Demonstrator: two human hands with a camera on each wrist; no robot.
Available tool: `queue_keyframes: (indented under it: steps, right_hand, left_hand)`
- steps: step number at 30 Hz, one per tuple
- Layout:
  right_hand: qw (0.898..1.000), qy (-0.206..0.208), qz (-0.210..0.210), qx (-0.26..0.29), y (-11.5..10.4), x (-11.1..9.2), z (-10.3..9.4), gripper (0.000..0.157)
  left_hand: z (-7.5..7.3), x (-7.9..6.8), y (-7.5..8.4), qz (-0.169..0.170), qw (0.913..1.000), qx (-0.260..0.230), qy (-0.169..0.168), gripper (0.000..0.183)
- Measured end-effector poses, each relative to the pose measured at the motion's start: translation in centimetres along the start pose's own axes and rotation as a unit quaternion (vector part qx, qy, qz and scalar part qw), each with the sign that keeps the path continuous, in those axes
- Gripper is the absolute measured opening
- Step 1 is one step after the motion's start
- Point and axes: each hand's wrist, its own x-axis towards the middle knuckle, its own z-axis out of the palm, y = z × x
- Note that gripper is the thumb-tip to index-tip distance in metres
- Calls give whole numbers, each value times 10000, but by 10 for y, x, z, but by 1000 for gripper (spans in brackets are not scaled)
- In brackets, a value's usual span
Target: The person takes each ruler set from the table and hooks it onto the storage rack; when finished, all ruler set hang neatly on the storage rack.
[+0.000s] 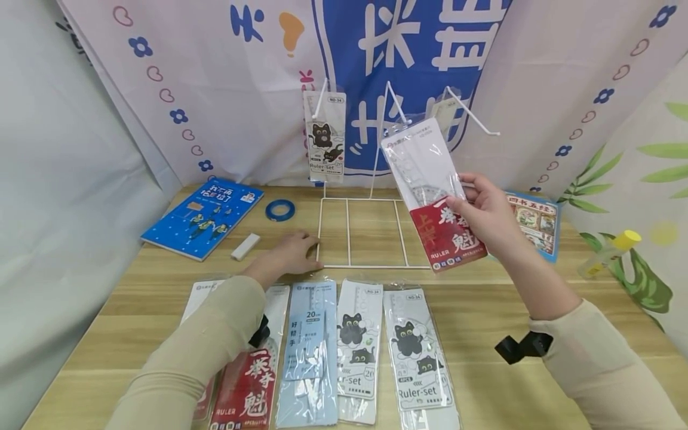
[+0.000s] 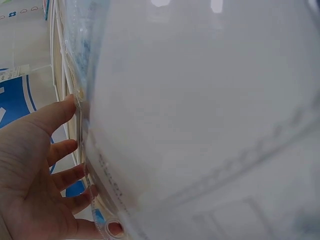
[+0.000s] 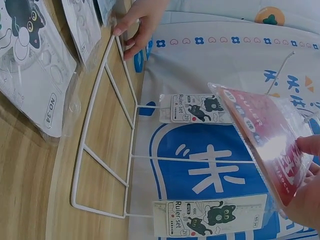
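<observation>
My right hand point(image 1: 491, 215) grips the lower right edge of a red-and-white ruler set pack point(image 1: 427, 179), thumb across its front. The pack tilts, its top end overlapping the tip of the middle prong of a white wire rack point(image 1: 349, 233) in the head view. My left hand point(image 1: 290, 257) rests at the rack's near left corner, its fingertips touching the wire. The left wrist view shows those fingers point(image 2: 65, 175) spread and nearly straight. A black-cat ruler set point(image 1: 325, 137) hangs on the left prong, and a pale pack point(image 1: 442, 116) hangs on the right prong.
Several ruler packs lie in front, including a red one point(image 1: 252, 382), a blue one point(image 1: 306, 352) and a cat pack point(image 1: 419, 352). A blue book point(image 1: 204, 218), tape roll point(image 1: 280, 209) and white eraser point(image 1: 245, 246) are left; another book point(image 1: 537, 224) and a yellow-capped bottle point(image 1: 610, 254) are right.
</observation>
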Motion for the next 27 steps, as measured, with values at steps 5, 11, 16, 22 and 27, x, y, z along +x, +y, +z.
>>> queue_keyframes:
  steps: [5,11,16,22,27]
  right_hand:
    - [9998,189,-37,65,6,14,7,38]
    - [9989,420,16,219,15,36,16,37]
    - [9976,611,55,334,16,57,27,35]
    - [9968,694,-39,405,21,77,39,32]
    - [9960,817,75,354,27,96,50,33]
  left_hand:
    - [1,0,-1,-47,10000,-54,-36,67]
    - [1,1,-1,-44,10000,-79,-39,69]
    - [-1,3,-3,-38,10000,-55,32,68]
    - [-1,3,-2,30,10000,4,34,68]
    - [1,2,-3,-15,10000,-75,5,69]
